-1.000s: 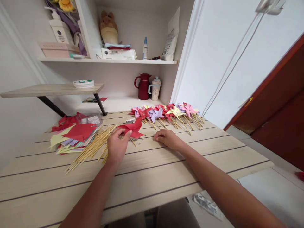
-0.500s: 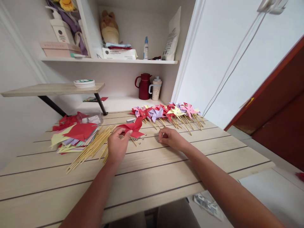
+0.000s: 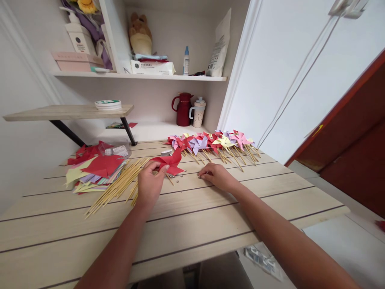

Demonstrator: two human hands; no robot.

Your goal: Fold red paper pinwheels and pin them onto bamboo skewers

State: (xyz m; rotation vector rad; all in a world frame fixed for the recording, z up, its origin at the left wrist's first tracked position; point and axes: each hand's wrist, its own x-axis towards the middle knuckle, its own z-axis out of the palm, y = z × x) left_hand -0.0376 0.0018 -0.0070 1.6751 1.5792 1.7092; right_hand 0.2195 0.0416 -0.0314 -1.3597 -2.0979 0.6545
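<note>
Between its thumb and fingers, my left hand (image 3: 150, 180) pinches a red paper pinwheel (image 3: 170, 162). A thin stick (image 3: 170, 179) slants out from below the pinwheel. Several small silver tacks (image 3: 177, 181) lie scattered just right of that hand. My right hand (image 3: 218, 176) rests low over the tabletop, its fingertips pinched at a tiny dark metal piece (image 3: 199, 177) that looks like one of the tacks. Beside my left wrist lies a bundle of bamboo sticks (image 3: 120, 182). Behind both hands, finished pinwheels (image 3: 222, 142) in red, purple, yellow and pink are heaped on their sticks.
Coloured paper sheets (image 3: 102, 166) are piled at the left, by a clear plastic box (image 3: 118, 150). A raised wooden shelf (image 3: 69, 112) stands over the back left. A red jug (image 3: 183, 109) and a cup (image 3: 198, 112) stand behind the slatted table (image 3: 186, 224).
My right hand has shifted slightly, and the tiny metal piece at its fingertips shows more clearly. The left hand keeps holding the red pinwheel. The whole view has shifted a little.
</note>
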